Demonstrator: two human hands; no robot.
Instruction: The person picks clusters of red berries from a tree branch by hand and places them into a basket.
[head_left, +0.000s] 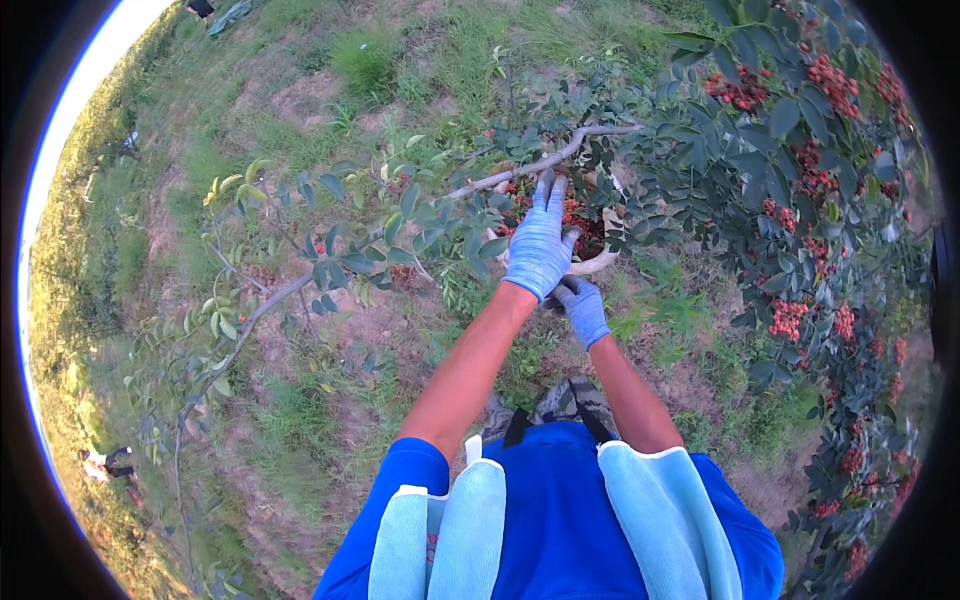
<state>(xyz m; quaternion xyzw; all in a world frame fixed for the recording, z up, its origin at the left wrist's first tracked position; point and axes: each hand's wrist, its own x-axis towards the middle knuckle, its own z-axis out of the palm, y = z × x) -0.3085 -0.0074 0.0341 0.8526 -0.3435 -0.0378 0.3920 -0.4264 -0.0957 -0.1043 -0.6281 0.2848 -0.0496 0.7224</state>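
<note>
My left hand (541, 244), in a blue-white knit glove with darker fingertips, reaches over an open pale container (596, 264) that holds red berry clusters (576, 217). Its fingers are stretched out beside a bare grey branch (551, 160); nothing shows held, though its palm is hidden. My right hand (582, 306), gloved alike, is bent at the container's near rim, just below my left hand. Its fingertips are partly hidden, so whether it grips the rim cannot be told.
A leafy bush with red berry clusters (787, 320) fills the right side. A long thin branch (262, 309) arches across the left over grass and bare soil. A person (109, 463) is far off at the lower left, and part of another (201, 8) shows at the top left.
</note>
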